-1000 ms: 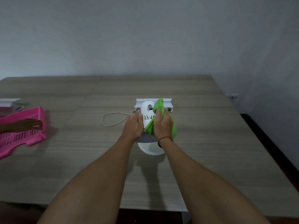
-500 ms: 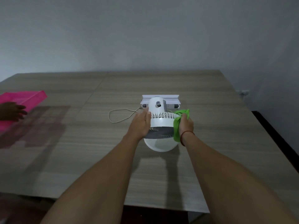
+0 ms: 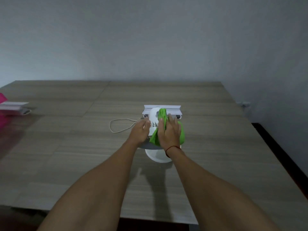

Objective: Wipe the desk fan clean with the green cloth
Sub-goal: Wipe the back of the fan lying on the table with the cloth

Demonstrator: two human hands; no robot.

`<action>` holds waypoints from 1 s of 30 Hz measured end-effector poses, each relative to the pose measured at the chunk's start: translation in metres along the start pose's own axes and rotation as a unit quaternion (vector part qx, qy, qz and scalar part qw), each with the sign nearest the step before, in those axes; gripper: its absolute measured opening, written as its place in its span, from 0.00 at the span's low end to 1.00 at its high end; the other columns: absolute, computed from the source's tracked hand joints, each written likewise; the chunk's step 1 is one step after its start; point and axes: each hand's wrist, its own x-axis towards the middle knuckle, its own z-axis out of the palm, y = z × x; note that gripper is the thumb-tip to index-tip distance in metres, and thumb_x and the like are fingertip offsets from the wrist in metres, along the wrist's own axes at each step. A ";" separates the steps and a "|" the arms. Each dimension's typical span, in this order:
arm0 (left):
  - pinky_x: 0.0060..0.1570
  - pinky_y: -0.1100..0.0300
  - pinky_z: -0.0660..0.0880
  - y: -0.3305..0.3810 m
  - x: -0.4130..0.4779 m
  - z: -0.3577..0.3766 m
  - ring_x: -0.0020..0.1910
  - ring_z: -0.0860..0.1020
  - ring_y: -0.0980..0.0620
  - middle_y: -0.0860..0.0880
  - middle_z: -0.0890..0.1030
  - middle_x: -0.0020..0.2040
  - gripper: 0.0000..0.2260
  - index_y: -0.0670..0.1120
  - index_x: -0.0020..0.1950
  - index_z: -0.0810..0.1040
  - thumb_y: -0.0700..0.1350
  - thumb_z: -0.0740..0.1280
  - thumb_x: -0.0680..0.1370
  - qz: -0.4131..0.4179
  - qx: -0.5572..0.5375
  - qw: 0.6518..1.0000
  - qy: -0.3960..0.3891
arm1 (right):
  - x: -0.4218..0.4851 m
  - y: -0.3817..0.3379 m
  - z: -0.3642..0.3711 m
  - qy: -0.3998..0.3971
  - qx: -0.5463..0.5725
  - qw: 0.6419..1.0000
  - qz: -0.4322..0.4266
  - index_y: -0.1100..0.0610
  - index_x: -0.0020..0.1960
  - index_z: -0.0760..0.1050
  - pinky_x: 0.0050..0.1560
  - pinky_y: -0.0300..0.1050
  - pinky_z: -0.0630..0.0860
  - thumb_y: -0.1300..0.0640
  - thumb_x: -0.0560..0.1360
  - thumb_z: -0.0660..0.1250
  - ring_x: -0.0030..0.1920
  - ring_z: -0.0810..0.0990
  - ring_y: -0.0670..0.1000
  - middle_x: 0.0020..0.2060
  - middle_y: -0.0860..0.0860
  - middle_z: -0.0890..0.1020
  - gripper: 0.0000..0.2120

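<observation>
A small white desk fan (image 3: 153, 124) stands on its round white base near the middle of the wooden table (image 3: 83, 155). My left hand (image 3: 140, 132) rests flat against the fan's left side, steadying it. My right hand (image 3: 169, 133) presses the green cloth (image 3: 162, 115) over the top and right side of the fan's back housing. The cloth hangs down below my palm and hides most of the fan's right half. A red string circles my right wrist.
A white cord (image 3: 120, 125) loops on the table left of the fan. A white box-like device (image 3: 162, 109) sits just behind the fan. At the far left lie a white object (image 3: 14, 106) and a pink edge (image 3: 2, 98). The table's right edge drops to dark floor.
My right hand has carried the cloth from the fan's right side up onto the top of its back housing. The pink tray and the other person's hand at the left have left view.
</observation>
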 end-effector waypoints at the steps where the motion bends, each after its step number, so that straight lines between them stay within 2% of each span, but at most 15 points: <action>1: 0.52 0.55 0.70 0.002 -0.003 -0.002 0.54 0.77 0.40 0.37 0.79 0.51 0.17 0.35 0.52 0.78 0.44 0.54 0.83 -0.020 -0.011 0.999 0.032 | 0.001 0.000 -0.004 -0.012 0.041 0.999 0.009 0.57 0.74 0.65 0.78 0.53 0.47 0.46 0.79 0.46 0.78 0.55 0.55 0.76 0.54 0.63 0.28; 3: 0.48 0.54 0.68 0.010 -0.008 -0.004 0.51 0.76 0.39 0.36 0.78 0.47 0.16 0.34 0.45 0.77 0.43 0.56 0.82 -0.039 -0.010 0.992 0.122 | 0.002 -0.003 -0.015 -0.010 0.155 0.986 0.053 0.58 0.74 0.64 0.78 0.47 0.50 0.51 0.83 0.49 0.77 0.58 0.52 0.76 0.55 0.64 0.23; 5: 0.51 0.52 0.69 0.023 -0.012 -0.002 0.51 0.76 0.39 0.37 0.79 0.47 0.16 0.36 0.43 0.78 0.46 0.58 0.81 -0.024 0.029 0.980 0.193 | 0.004 -0.004 -0.027 0.038 0.229 0.966 0.109 0.59 0.72 0.68 0.74 0.43 0.58 0.55 0.82 0.51 0.74 0.65 0.52 0.73 0.55 0.69 0.21; 6: 0.53 0.51 0.70 0.031 -0.014 -0.001 0.51 0.76 0.40 0.39 0.80 0.47 0.17 0.38 0.43 0.79 0.49 0.58 0.81 -0.016 0.054 0.978 0.202 | 0.005 -0.001 -0.032 0.056 0.235 0.961 0.135 0.60 0.70 0.70 0.72 0.43 0.62 0.57 0.82 0.53 0.72 0.68 0.53 0.71 0.55 0.72 0.20; 9: 0.54 0.51 0.71 0.048 -0.019 0.005 0.48 0.78 0.45 0.46 0.82 0.44 0.22 0.43 0.41 0.81 0.59 0.58 0.79 0.010 0.120 0.981 0.151 | 0.008 0.014 -0.040 0.046 0.192 0.958 0.206 0.63 0.63 0.75 0.62 0.46 0.70 0.61 0.79 0.55 0.63 0.75 0.59 0.63 0.61 0.78 0.17; 11: 0.55 0.52 0.72 0.050 -0.021 0.007 0.48 0.79 0.47 0.48 0.82 0.45 0.22 0.44 0.44 0.82 0.62 0.62 0.76 0.012 0.134 0.983 0.127 | 0.006 0.025 -0.039 0.015 0.173 0.956 0.235 0.63 0.61 0.76 0.59 0.48 0.72 0.58 0.78 0.58 0.60 0.77 0.61 0.59 0.62 0.79 0.16; 14: 0.55 0.54 0.70 0.049 -0.023 0.007 0.51 0.78 0.49 0.48 0.81 0.49 0.18 0.44 0.49 0.80 0.59 0.67 0.74 0.038 0.175 0.976 0.122 | 0.006 0.034 -0.039 0.015 0.169 0.949 0.265 0.65 0.55 0.79 0.53 0.48 0.74 0.46 0.74 0.65 0.56 0.80 0.60 0.54 0.61 0.82 0.22; 17: 0.55 0.54 0.69 0.054 -0.025 0.010 0.52 0.77 0.47 0.46 0.80 0.49 0.17 0.43 0.50 0.79 0.57 0.68 0.74 0.043 0.194 0.974 0.104 | 0.009 0.036 -0.045 -0.016 0.200 0.933 0.299 0.63 0.52 0.81 0.46 0.43 0.71 0.42 0.70 0.69 0.51 0.81 0.57 0.47 0.57 0.82 0.25; 20: 0.56 0.51 0.70 0.062 -0.027 0.019 0.53 0.77 0.45 0.44 0.79 0.52 0.18 0.43 0.52 0.77 0.57 0.67 0.74 0.008 0.178 0.980 0.091 | 0.009 0.040 -0.044 -0.028 0.192 0.938 0.288 0.62 0.52 0.81 0.45 0.42 0.71 0.43 0.69 0.70 0.52 0.82 0.58 0.49 0.58 0.83 0.24; 23: 0.55 0.50 0.71 0.070 -0.026 0.026 0.56 0.77 0.42 0.42 0.78 0.55 0.14 0.42 0.55 0.74 0.51 0.66 0.76 -0.022 0.143 0.985 0.094 | 0.009 0.039 -0.043 -0.006 0.189 0.945 0.268 0.63 0.50 0.80 0.44 0.42 0.71 0.48 0.72 0.69 0.50 0.82 0.58 0.49 0.60 0.84 0.18; 26: 0.57 0.49 0.71 0.071 -0.023 0.026 0.60 0.75 0.39 0.40 0.78 0.59 0.16 0.41 0.60 0.72 0.49 0.66 0.77 -0.065 0.107 0.989 0.076 | 0.011 0.037 -0.050 -0.023 0.203 0.944 0.258 0.63 0.47 0.82 0.48 0.46 0.75 0.53 0.72 0.71 0.47 0.82 0.57 0.47 0.59 0.85 0.13; 30: 0.56 0.48 0.71 0.065 -0.023 0.023 0.59 0.76 0.38 0.38 0.78 0.58 0.17 0.39 0.59 0.74 0.51 0.64 0.78 -0.060 0.110 0.989 0.080 | 0.006 0.033 -0.052 -0.002 0.170 0.963 0.210 0.63 0.56 0.78 0.54 0.47 0.76 0.57 0.73 0.69 0.54 0.81 0.59 0.53 0.60 0.83 0.14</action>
